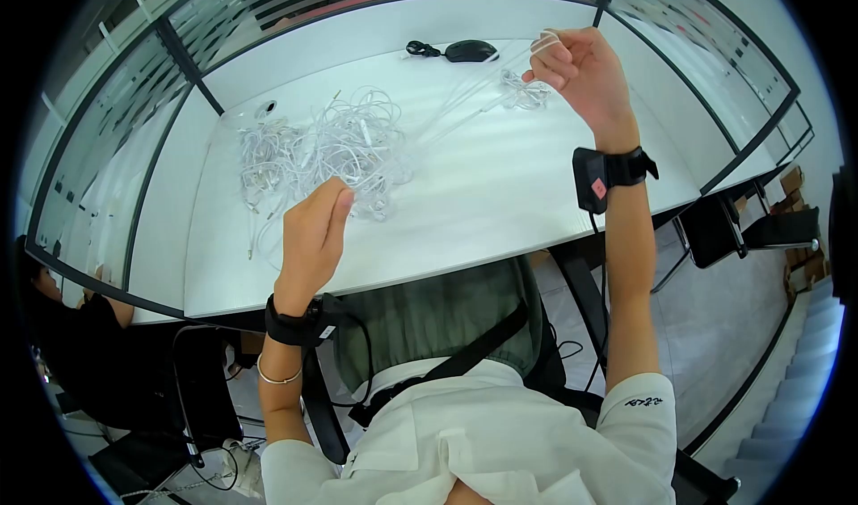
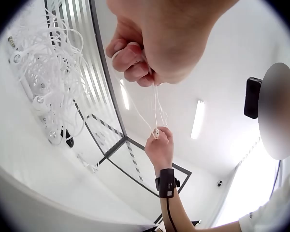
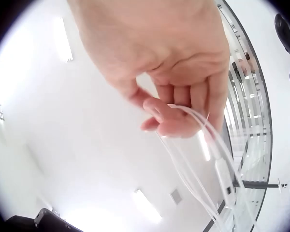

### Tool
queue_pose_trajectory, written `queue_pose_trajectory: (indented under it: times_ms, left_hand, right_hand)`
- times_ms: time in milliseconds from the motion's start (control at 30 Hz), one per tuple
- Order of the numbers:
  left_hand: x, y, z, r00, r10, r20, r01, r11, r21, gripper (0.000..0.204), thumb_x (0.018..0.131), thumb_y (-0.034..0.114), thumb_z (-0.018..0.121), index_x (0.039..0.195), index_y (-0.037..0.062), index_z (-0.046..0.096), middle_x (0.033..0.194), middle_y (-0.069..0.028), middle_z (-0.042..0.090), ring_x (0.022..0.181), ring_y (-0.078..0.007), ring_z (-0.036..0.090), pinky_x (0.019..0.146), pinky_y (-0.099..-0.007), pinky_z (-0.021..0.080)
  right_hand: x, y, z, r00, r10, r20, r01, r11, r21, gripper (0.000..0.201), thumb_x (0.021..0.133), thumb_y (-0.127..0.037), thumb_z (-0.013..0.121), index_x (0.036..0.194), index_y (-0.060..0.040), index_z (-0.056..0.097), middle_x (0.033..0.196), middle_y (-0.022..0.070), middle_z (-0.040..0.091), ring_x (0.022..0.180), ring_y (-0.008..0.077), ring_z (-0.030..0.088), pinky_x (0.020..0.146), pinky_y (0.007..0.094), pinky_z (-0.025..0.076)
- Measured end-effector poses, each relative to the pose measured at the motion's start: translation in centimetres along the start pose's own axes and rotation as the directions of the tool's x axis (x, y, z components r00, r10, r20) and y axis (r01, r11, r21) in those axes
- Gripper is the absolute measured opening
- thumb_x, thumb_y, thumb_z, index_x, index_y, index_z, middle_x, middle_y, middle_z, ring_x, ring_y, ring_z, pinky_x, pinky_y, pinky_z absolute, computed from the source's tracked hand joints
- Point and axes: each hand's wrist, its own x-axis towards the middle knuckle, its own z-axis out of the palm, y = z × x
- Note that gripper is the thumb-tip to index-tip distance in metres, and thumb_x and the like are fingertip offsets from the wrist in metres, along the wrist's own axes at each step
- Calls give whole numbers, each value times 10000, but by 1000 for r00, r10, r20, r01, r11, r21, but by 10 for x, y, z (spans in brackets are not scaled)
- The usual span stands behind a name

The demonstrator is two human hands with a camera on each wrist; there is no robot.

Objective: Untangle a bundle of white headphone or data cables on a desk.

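Pinching a thin white cable between curled fingers, the left hand is raised above the near part of the table, while the right hand is lifted over the far right part, its fingers folded round the same cable's other stretch. From the right wrist view the strands leave those fingers and run down past a small inline remote. The cable stretches between the two hands, its long axis running from near left to far right across the table, doubled into a few parallel strands. Just beyond the left hand lies a tangled heap of white cables, touching the tabletop; a smaller bundle sits under the right hand. Farther back rests a black mouse with its cord. Glass partitions edge the table.
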Motion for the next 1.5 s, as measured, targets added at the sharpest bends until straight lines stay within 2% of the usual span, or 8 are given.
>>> queue_pose_trajectory:
  times_ms: [67, 200, 433, 633, 767, 1033, 1167, 1500]
  left_hand:
    - [-1, -2, 1, 1000, -6, -16, 6, 1000, -14, 201, 954, 125, 479, 801, -3, 499, 624, -131, 434, 525, -284, 399, 501, -339, 348]
    - [-2, -8, 10, 998, -10, -67, 12, 1000, 27, 246, 967, 160, 462, 782, -1, 486, 603, -127, 420, 521, -272, 392, 504, -340, 326]
    - [-5, -23, 27, 969, -243, -33, 225, 934, -278, 350, 993, 253, 414, 744, 8, 435, 597, -95, 356, 551, -225, 340, 573, -317, 329]
    - [-11, -27, 25, 974, -227, -6, 217, 938, -268, 368, 996, 276, 416, 737, 14, 425, 602, -58, 353, 580, -169, 326, 614, -293, 319]
    - [-14, -31, 30, 927, -358, 115, 368, 802, -471, 396, 996, 302, 427, 720, 17, 425, 611, 3, 325, 586, -80, 288, 526, -263, 275]
    - [-10, -18, 42, 996, -84, 38, 80, 992, 96, 154, 948, 171, 509, 1005, 29, 523, 618, -103, 538, 581, -289, 542, 544, -362, 392]
    - [-11, -6, 40, 986, -133, -102, 129, 991, -46, 205, 926, 161, 548, 1092, 41, 538, 589, -93, 544, 539, -283, 502, 537, -367, 378]
    - [-13, -7, 21, 991, 133, 18, -134, 983, 122, 157, 862, 139, 627, 776, 29, 555, 560, -107, 493, 507, -300, 435, 547, -353, 365]
  right_hand:
    - [3, 11, -10, 992, -49, 116, 12, 955, 297, 281, 939, -225, 390, 711, -87, 479, 703, 15, 459, 769, 167, 527, 916, 358, 426]
    - [9, 33, 14, 890, -62, -452, 217, 929, 299, 232, 938, -183, 469, 744, -68, 522, 1026, 118, 593, 1013, 226, 542, 992, 400, 390]
    - [44, 59, 17, 966, -246, -75, 221, 648, 729, 260, 947, -174, 451, 699, -97, 464, 760, 15, 510, 734, 137, 500, 795, 335, 441]
    - [46, 26, 21, 985, -103, -136, 108, 994, 31, 316, 957, -228, 456, 672, -124, 365, 628, -8, 404, 638, 121, 483, 724, 279, 428]
    - [35, 13, 15, 984, -25, -177, -39, 936, -350, 382, 946, -301, 478, 629, -144, 334, 593, 7, 435, 632, 167, 537, 764, 292, 439]
    - [28, 15, 27, 966, -53, -251, 88, 988, 128, 376, 957, -227, 456, 623, -158, 298, 557, -57, 233, 515, 71, 279, 627, 253, 353]
    - [25, 13, 37, 971, -67, -228, 127, 958, 257, 386, 967, -205, 425, 618, -154, 269, 544, -60, 194, 497, 68, 200, 583, 249, 315]
    - [24, 18, 28, 968, -87, -235, 141, 965, 224, 377, 967, -204, 433, 618, -156, 297, 552, -51, 282, 524, 65, 339, 656, 243, 370]
